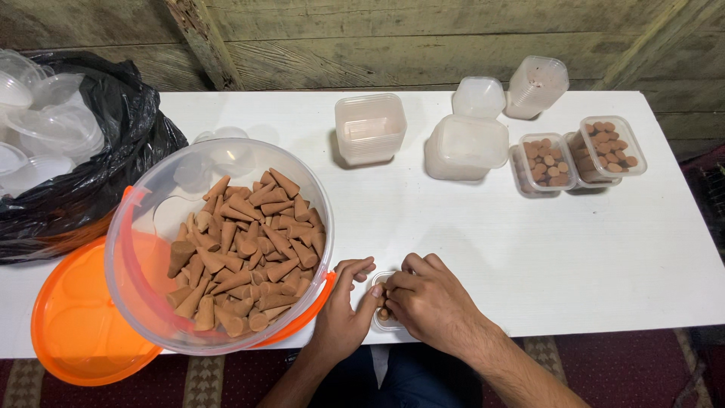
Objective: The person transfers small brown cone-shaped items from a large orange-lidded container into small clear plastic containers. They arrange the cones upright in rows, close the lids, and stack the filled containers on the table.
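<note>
Brown cones (245, 253) are heaped in a tilted bucket (151, 302) at lower left, likely spilled if nudged by the left hand (343, 306), which, with the right hand (427, 298), is closed around a small clear tub (383, 321).

Weathered plank wall (423, 45) runs across the top of the frame, a slanted wooden post (202, 41) at upper left. White table (589, 249) fills the middle; patterned dark-red carpet (627, 370) shows along the bottom edge.

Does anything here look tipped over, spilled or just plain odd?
Nothing has spilled. The big clear tub of brown cones leans tilted on its orange lid, which overhangs the table's front edge.
</note>
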